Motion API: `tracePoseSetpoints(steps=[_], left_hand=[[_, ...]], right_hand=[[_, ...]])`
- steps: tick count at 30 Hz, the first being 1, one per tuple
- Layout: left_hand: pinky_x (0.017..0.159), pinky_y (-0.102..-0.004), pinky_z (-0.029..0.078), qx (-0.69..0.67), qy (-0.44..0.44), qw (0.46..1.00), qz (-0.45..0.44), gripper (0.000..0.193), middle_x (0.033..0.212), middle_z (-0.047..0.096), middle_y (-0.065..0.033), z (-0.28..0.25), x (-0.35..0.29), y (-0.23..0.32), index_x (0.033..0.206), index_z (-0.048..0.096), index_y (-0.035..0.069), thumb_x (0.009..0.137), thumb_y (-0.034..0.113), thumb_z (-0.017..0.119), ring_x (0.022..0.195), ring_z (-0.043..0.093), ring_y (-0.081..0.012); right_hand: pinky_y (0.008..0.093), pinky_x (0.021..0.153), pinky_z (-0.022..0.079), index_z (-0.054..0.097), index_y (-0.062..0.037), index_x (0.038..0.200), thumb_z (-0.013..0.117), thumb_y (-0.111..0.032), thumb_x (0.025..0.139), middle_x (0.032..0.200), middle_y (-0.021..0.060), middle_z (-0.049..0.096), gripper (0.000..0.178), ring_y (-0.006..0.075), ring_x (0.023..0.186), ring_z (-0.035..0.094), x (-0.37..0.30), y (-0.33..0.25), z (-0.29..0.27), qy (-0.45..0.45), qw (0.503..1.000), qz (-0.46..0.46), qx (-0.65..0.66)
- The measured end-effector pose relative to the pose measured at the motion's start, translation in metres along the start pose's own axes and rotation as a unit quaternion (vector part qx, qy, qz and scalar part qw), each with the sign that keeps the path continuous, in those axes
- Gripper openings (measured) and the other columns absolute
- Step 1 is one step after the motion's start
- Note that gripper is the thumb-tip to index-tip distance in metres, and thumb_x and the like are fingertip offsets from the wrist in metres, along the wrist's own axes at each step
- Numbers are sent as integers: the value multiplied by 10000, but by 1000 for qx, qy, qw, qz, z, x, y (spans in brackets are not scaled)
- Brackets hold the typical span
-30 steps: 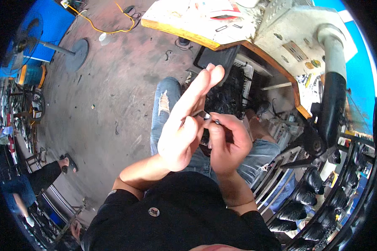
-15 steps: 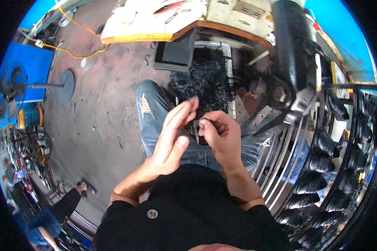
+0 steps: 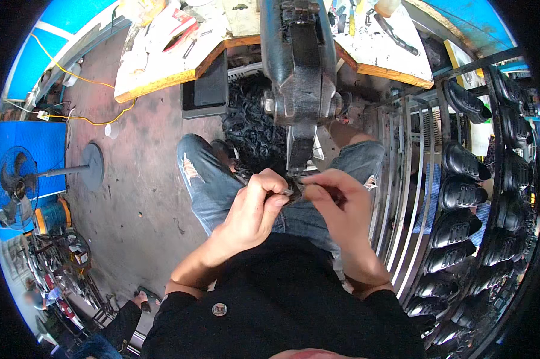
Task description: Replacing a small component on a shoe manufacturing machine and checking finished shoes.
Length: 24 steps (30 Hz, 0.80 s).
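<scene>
Above my lap both hands come close together, right below the tip of a dark metal machine arm (image 3: 300,84). The fingertips of my left hand (image 3: 255,209) are closed on a small dark piece (image 3: 293,196) too small to name. My right hand (image 3: 342,203) pinches at the other side of that piece, its thumb and forefinger together. Whether the piece touches the machine's tip cannot be made out. Behind the arm, a tangle of black scraps (image 3: 252,125) lies between my knees, partly hidden by the machine.
A white worktop (image 3: 156,66) with tools lies ahead, a black tray (image 3: 205,96) below its edge. At right stand metal racks with several black shoes (image 3: 461,194). A fan (image 3: 20,188) stands at left; a person's foot (image 3: 143,301) shows at lower left.
My view has turned, bringing the machine arm from the right to the middle. My left hand has gone from flat and open to closed fingertips, meeting the right hand at the small piece.
</scene>
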<state>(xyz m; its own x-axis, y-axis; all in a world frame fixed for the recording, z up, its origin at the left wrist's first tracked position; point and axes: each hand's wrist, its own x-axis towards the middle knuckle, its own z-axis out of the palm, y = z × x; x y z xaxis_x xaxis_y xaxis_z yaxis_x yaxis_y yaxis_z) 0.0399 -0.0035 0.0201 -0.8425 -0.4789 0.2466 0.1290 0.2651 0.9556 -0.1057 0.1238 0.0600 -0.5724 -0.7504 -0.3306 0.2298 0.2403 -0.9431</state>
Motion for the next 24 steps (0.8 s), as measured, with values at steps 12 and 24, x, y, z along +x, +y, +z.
tracePoseSetpoints(steps=[12, 24], left_hand=[[701, -338, 512, -19, 62, 998, 20, 233, 994, 597, -149, 15, 10, 27, 1200, 420, 17, 1016, -65, 539, 761, 615, -249], [671, -299, 497, -271, -15, 950, -154, 209, 837, 610, -69, 15, 13, 28, 1227, 522, 12, 1118, 181, 468, 710, 575, -116]], right_hand=[[235, 609, 509, 688, 17, 1025, 766, 0, 905, 902, 91, 703, 145, 123, 702, 655, -8, -40, 15, 41, 940, -286, -183], [239, 669, 523, 652, 39, 1018, 736, 4, 936, 895, 79, 703, 122, 109, 762, 678, -8, -44, 23, 130, 937, -242, -217]])
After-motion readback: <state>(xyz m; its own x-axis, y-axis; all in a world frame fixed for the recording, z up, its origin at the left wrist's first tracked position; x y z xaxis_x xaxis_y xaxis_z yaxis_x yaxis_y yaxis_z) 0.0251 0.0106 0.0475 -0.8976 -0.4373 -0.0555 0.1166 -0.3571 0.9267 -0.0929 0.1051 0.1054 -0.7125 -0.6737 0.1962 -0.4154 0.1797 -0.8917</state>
